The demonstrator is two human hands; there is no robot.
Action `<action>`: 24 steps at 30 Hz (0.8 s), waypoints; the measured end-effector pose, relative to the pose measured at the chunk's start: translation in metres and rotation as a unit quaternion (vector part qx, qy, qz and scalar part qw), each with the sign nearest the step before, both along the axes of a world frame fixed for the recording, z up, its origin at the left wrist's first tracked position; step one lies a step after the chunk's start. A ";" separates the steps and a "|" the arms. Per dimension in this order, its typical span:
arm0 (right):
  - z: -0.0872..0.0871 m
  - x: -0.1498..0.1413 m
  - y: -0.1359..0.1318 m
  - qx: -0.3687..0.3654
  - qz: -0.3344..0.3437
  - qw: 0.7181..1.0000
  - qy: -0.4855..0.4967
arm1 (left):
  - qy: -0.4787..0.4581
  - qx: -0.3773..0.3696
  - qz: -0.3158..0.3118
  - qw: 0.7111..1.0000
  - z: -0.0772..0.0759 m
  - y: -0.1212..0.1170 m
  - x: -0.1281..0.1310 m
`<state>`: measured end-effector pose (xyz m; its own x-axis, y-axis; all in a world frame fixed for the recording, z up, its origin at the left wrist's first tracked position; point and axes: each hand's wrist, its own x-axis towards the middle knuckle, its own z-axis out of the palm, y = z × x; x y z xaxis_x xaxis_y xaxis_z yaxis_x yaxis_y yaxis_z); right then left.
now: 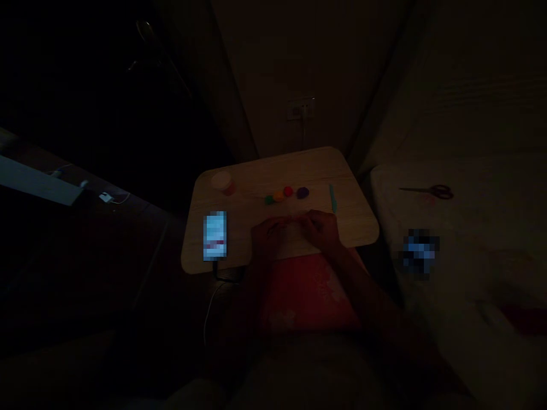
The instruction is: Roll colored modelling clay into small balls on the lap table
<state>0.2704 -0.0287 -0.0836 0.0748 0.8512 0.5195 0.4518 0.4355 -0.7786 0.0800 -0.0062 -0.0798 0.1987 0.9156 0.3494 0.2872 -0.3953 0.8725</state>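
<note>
Low light dims the whole view. At the near side of a small wooden table (239, 205), my left hand (268, 232) and my right hand (319, 228) almost meet. The fingers of both are closed in a pinch; what lies between them is too dark and small to name. Just beyond them sits a row of small coloured lumps: a green one (269, 200), an orange one (278, 196), a red one (288, 191) and, slightly apart, a purple one (303, 193). To the right of these lies a thin teal stick-like tool (333, 198).
A lit phone (215, 236), its screen blurred, is at the table's left, with a pale tub (223, 182) behind it. Scissors (429, 191) lie on a pale surface at right. A wall socket (301, 108) holds a plug beyond the table.
</note>
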 end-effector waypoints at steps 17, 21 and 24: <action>-0.001 0.000 -0.001 -0.004 0.006 1.000 0.008 | 0.028 0.031 0.000 0.999 0.001 0.002 -0.002; -0.002 0.000 -0.001 -0.004 0.006 1.000 0.011 | 0.011 0.067 -0.032 0.997 0.000 0.006 -0.003; -0.003 0.001 -0.001 -0.014 0.003 1.000 0.013 | -0.009 0.087 -0.041 0.995 -0.001 0.007 -0.004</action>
